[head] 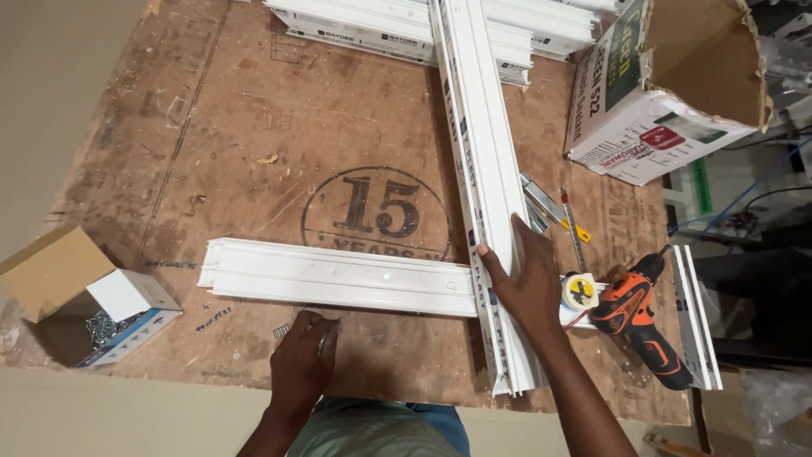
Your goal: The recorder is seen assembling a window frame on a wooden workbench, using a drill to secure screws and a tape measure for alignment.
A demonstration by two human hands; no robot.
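Your right hand point(531, 283) lies flat, fingers spread, pressing the long white profile point(486, 190) down where it crosses the shorter white profile point(334, 278) on the bench point(254, 127). Nothing is gripped there; the palm simply pins the joint. Your left hand point(302, 362) is at the near edge of the bench, fingers curled around a few small screws point(331, 332), with more loose screws point(282, 331) lying just beside it.

Judging by this, you are at the fastening stage: the two profiles are squared up as a T and held, and the fasteners are being gathered. The next move calls for keeping the joint from sliding while a screw is brought to it, which needs one hand freed for the orange drill point(643, 315). That drill lies on the bench just right of your right hand, touching the tape roll point(580, 290).

The crossing point sits directly under your right palm, up and to the right of your left hand. An open box of screws point(93, 313) stands well off to the left.
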